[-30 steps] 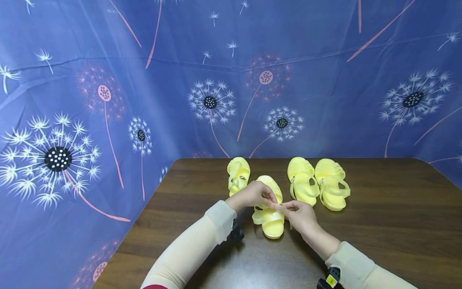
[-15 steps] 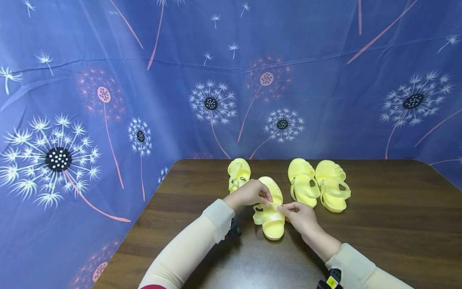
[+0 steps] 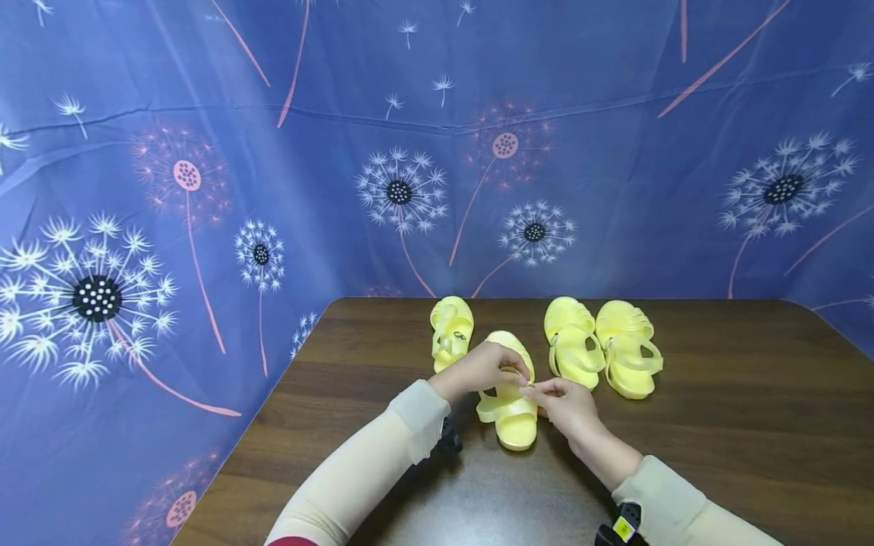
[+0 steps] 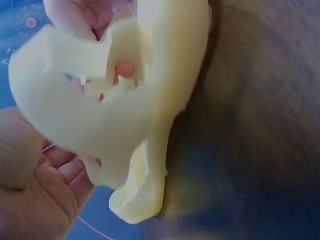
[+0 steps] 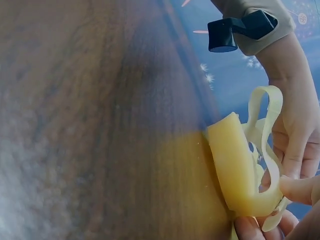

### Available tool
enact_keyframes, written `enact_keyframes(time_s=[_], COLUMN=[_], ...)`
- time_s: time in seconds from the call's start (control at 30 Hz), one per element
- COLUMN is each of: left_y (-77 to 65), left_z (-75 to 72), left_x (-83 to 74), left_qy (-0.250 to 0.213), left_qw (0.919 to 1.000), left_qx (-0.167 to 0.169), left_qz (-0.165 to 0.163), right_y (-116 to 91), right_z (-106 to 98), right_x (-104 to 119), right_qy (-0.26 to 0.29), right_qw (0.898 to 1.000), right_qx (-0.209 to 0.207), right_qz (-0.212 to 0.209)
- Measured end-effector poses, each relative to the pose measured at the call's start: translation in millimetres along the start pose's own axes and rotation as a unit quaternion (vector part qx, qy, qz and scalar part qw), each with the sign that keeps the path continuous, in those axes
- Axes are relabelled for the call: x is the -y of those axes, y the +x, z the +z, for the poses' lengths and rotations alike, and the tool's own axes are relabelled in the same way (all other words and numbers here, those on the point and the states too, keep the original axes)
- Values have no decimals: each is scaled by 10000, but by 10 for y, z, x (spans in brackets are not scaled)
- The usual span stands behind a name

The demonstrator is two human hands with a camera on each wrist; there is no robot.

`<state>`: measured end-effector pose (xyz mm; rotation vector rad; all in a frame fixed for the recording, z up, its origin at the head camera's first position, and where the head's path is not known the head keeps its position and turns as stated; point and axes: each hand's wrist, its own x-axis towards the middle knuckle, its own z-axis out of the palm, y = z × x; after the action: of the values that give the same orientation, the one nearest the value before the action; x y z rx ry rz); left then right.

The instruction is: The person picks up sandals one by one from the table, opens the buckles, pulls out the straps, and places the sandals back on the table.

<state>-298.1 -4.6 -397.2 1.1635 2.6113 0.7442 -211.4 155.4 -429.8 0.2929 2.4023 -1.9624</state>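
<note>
A pale yellow sandal (image 3: 517, 432) stands on the table between the two hands, its heel end toward me. My left hand (image 3: 478, 369) reaches over its left side and pinches the strap near the right edge. Close by, the thumb and fingers of my right hand (image 3: 572, 409) grip the strap from the right, and the fingertips of both hands nearly meet. In the left wrist view the sandal (image 4: 105, 125) hides part of the fingers. A loop of strap (image 5: 272, 135) rises over the sole in the right wrist view. The fastening point itself is too small to make out.
Another yellow sandal (image 3: 451, 326) lies behind my left hand, partly covered by it. Two more, a left one (image 3: 573, 349) and a right one (image 3: 628, 356), stand side by side at the back right. The brown wooden table (image 3: 737, 425) ends at a blue dandelion-print cloth (image 3: 614, 152).
My left fingers drew a little to the left half a second ago and have come back right beside the right fingertips. The right hand and the sandal have hardly moved.
</note>
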Motion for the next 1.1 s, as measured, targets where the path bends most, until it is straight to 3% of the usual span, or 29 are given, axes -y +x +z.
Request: enact_keyframes(time_s=[0.33, 0.6, 1.1], left_y=[-1, 13, 18], left_z=[27, 24, 8], left_x=[0, -7, 81], left_qy=[-93, 166, -758], left_qw=[9997, 9995, 9937], left_qx=[19, -93, -129], left_qz=[-226, -240, -809], right_y=[75, 42, 46], right_z=[-94, -59, -7], right_x=[36, 35, 27], right_qy=[-14, -20, -99], right_qw=[9983, 9995, 9999], right_qx=[515, 245, 75], right_qz=[257, 181, -42])
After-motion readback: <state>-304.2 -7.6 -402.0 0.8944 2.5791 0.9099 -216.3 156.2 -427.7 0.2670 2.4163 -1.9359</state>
